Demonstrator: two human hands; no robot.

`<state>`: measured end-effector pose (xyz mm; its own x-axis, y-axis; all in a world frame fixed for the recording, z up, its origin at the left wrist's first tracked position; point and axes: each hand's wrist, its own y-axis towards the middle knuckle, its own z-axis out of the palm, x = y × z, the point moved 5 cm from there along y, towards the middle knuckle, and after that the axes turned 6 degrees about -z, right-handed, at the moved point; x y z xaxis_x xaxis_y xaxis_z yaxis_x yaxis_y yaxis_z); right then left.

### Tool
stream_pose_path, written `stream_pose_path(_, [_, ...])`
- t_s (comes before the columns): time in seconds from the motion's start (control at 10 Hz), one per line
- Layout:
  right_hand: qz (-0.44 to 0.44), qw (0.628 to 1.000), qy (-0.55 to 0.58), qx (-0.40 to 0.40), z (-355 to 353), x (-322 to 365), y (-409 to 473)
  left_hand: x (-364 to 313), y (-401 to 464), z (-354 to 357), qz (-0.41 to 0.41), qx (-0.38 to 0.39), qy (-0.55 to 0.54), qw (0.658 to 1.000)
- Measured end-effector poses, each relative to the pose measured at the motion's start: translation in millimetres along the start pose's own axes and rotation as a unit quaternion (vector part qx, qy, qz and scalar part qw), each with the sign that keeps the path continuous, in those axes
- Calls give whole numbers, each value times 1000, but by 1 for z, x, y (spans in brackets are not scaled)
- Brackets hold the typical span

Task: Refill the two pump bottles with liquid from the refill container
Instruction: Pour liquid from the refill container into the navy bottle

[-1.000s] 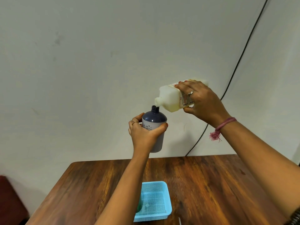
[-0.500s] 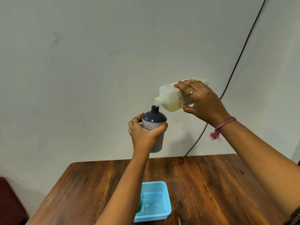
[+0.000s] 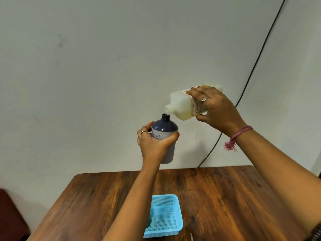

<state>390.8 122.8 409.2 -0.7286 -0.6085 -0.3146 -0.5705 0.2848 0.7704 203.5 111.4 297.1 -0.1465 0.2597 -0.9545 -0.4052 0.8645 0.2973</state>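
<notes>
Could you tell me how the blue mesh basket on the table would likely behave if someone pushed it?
The blue mesh basket looks like thin perforated plastic, so probably light and slightly flexible. Low and flat-bottomed on the smooth wooden table, it should slide rather than tip.

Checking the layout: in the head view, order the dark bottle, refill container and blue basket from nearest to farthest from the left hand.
1. Dark bottle: gripped by the left hand.
2. Refill container: just above, up right, in the right hand.
3. Blue basket: far below, on the table.
</notes>
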Motion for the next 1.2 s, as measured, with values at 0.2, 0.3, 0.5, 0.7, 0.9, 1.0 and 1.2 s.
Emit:
stream_pose_path(0.2, [-1, 1000, -1, 1, -1, -1, 1, 0, -1, -1, -2, -3, -1, 1000])
stream_pose_path(0.3, [-4, 1000, -3, 0, -2, 0, 1, 0, -1, -1, -2, -4, -2, 1000])
stream_pose_path(0.5, [-4, 1000, -4, 0, -3, -1, 1, -1, -2, 0, -2, -2, -6, 1000])
stream_pose_path(0.7, [-8, 1000, -3, 0, -4, 1, 0, 1, -4, 0, -2, 0, -3, 1000])
stream_pose_path(0.9, [-10, 1000, -3, 4, -5, 1, 1, 0, -4, -1, -3, -3, -4, 1000])
stream_pose_path(1.0, [-9, 1000, -3, 2, -7, 1, 0, 0, -5, -1, -1, -3, -4, 1000])
stream_pose_path(1.2, [-13, 1000, -5, 2, -9, 4, -1, 1, -6, -2, -3, -4, -2, 1000])
